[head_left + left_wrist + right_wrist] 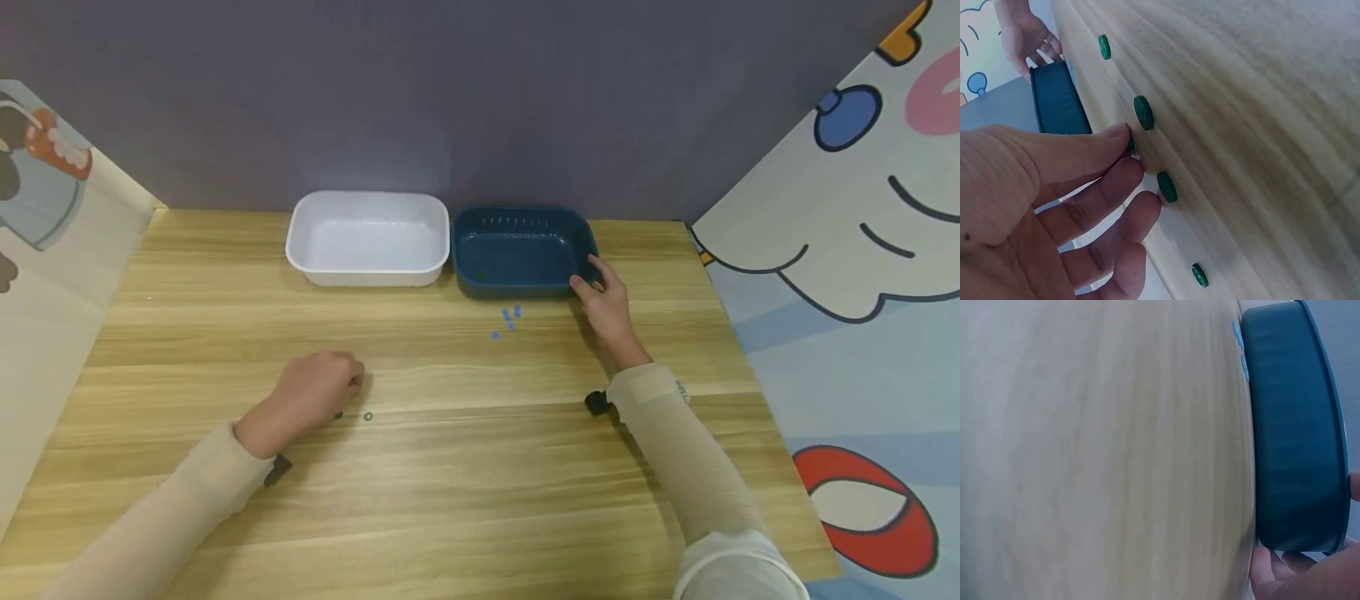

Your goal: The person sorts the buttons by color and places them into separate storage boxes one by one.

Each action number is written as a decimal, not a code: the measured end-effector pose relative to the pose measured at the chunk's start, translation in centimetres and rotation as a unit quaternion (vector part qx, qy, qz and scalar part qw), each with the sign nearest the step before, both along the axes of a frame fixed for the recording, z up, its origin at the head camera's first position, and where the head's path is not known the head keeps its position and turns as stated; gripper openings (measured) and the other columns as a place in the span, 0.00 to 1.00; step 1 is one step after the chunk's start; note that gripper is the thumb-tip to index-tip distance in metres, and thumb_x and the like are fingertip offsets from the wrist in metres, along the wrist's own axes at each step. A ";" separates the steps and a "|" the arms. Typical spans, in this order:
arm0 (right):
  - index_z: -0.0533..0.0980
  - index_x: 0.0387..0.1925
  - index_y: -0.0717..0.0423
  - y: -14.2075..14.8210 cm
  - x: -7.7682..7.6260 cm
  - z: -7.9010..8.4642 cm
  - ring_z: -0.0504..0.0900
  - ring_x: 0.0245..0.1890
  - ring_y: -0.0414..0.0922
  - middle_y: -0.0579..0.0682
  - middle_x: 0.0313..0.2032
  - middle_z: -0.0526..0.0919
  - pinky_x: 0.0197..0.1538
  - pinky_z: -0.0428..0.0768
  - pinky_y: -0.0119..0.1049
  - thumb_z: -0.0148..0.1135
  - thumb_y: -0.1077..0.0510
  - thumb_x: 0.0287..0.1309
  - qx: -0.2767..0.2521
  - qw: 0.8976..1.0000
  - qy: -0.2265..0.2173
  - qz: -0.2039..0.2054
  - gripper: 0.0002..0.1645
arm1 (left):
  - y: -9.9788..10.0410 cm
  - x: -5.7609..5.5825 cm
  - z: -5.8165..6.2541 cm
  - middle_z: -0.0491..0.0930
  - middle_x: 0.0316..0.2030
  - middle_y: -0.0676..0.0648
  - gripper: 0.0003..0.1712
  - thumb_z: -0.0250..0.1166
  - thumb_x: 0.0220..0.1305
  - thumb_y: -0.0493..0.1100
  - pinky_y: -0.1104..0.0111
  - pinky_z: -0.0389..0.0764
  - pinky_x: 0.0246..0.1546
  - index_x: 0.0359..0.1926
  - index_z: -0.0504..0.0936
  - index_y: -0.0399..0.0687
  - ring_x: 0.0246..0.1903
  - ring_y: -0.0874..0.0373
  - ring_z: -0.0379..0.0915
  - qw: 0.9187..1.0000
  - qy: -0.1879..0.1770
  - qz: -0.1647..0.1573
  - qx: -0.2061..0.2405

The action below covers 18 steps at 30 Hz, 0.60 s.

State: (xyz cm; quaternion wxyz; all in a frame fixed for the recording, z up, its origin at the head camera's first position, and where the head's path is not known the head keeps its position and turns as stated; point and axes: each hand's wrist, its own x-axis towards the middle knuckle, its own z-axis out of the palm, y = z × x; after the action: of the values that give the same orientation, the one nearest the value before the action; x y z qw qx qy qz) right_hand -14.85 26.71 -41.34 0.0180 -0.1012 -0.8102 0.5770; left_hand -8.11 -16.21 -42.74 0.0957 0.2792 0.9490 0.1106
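I've L hand point(315, 390) pinching a green button point(1130, 144) over the table point(450, 483); thin edge cd slip, or knuckles bump nearby btns point(1144, 113). R hand point(609, 310) grips blue tub point(517, 291) corner; tug cd shift it.

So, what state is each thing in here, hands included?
White tray: upright, open-topped.
Dark teal tray: upright, open-topped.
Blue pieces: loose on the table.
Green discs: lying flat on the table.
Left hand: pinching another green disc.
Right hand: gripping the dark teal tray's right end.

Back wall point(450, 100): of grey colour, 12 o'clock
Side walls point(862, 375): cartoon-printed, 3 and 9 o'clock
Table point(465, 508): wood-grained, towards 6 o'clock
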 end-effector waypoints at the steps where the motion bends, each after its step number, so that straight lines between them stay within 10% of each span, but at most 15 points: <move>1: 0.57 0.76 0.63 0.0 0.0 0.0 0.62 0.71 0.63 0.65 0.76 0.51 0.64 0.75 0.50 0.59 0.58 0.71 -0.001 1.000 -0.001 0.000 0.38 | 0.0 0.0 0.0 0.76 0.23 0.53 0.12 0.71 0.61 0.36 0.66 0.75 0.17 0.24 0.80 0.51 0.22 0.59 0.70 1.000 0.001 -0.001 -0.001; 10: 0.58 0.77 0.52 1.5 -1.3 -3.2 0.64 0.71 0.56 0.57 0.77 0.53 0.64 0.74 0.48 0.62 0.52 0.70 -0.002 1.000 0.009 -0.012 0.40 | 0.0 0.2 -0.3 0.71 0.21 0.54 0.15 0.71 0.60 0.35 0.67 0.71 0.15 0.21 0.76 0.52 0.21 0.59 0.66 1.000 0.017 0.001 0.008; 18: 0.57 0.76 0.62 0.3 -0.4 -0.6 0.61 0.72 0.61 0.63 0.77 0.51 0.67 0.71 0.53 0.60 0.59 0.70 -0.006 1.000 0.002 -0.009 0.38 | 0.0 0.2 -0.2 0.70 0.21 0.54 0.16 0.70 0.60 0.34 0.67 0.71 0.15 0.21 0.74 0.52 0.21 0.59 0.67 1.000 0.021 -0.002 0.012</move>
State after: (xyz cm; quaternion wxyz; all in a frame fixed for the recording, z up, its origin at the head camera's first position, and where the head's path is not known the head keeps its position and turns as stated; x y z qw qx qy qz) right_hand -15.21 26.97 -41.99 0.0242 -0.1072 -0.8058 0.5819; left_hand -7.87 -16.16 -42.97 0.0727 0.2845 0.9489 0.1160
